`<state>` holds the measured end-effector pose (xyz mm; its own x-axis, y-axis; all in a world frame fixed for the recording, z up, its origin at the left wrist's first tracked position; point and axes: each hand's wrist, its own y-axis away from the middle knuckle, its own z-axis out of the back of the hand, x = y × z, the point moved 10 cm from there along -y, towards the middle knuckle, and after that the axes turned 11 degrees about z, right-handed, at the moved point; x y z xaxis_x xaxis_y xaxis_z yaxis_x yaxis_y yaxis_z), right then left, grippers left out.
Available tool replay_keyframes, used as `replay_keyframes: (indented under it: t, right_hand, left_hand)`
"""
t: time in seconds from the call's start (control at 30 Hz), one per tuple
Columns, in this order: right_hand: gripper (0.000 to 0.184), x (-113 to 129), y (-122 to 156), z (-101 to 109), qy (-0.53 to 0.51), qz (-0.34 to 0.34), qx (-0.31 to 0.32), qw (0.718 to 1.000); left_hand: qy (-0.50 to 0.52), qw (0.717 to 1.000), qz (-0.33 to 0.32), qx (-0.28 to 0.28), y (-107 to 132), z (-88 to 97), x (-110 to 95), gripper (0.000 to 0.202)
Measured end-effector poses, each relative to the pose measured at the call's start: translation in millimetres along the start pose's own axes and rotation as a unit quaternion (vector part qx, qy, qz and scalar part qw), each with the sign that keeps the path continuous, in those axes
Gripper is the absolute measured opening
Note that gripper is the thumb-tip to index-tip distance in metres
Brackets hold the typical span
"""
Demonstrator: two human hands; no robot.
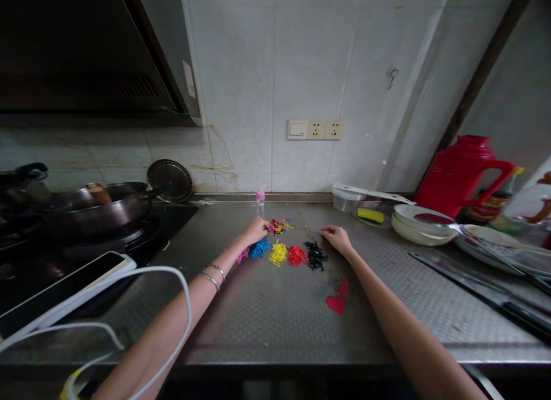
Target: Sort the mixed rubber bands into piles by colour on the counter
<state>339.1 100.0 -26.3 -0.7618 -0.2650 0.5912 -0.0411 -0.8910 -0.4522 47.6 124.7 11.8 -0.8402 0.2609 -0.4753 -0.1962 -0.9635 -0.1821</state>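
Observation:
My left hand (257,230) reaches to the left edge of a mixed-colour pile of small rubber bands (279,226), its fingertips closed together against it. What they pinch is too small to make out. My right hand (338,239) rests on the counter just above the black rubber bands (315,255), fingers curled together; anything in them is hidden. Between the hands lie separate heaps of red rubber bands (297,255), yellow rubber bands (278,253) and blue rubber bands (259,248). Pink-purple rubber bands (243,255) show partly behind my left wrist.
A small pink-capped bottle (260,204) stands behind my left hand. Torn red paper-like scrap (338,298) lies nearer. Left are a pan (103,208) and a white-cabled device (69,296). Right are bowls (422,230), a long knife-like tool (469,288) and a red thermos (458,173).

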Motion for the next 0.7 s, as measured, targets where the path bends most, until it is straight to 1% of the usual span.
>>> replay_keyframes:
  t: [0.1, 0.2, 0.33, 0.53, 0.7]
  right_hand:
    - [0.029, 1.8, -0.1, 1.5, 0.005, 0.004, -0.005, 1.0]
    - [0.029, 3.3, 0.4, 2.3, 0.004, 0.004, -0.007, 1.0]
    - [0.028, 5.3, 1.3, 3.6, 0.007, 0.001, -0.011, 1.0]
    - [0.029, 9.9, 2.4, 6.1, 0.008, 0.006, -0.017, 1.0]
    - [0.028, 11.7, 2.4, 6.3, 0.01, 0.011, -0.015, 1.0]
  left_hand:
    - [-0.039, 0.999, 0.018, -0.01, -3.3, -0.9, -1.9, 0.023]
    - [-0.058, 0.998, 0.023, -0.02, -7.0, -0.5, -3.5, 0.023]
    - [-0.05, 0.998, 0.029, -0.012, -9.5, -3.9, -3.5, 0.018]
    - [-0.041, 0.998, 0.045, -0.014, -9.4, -2.9, -2.4, 0.015]
    - [-0.049, 0.998, 0.034, -0.035, -9.3, 3.7, -5.6, 0.016]
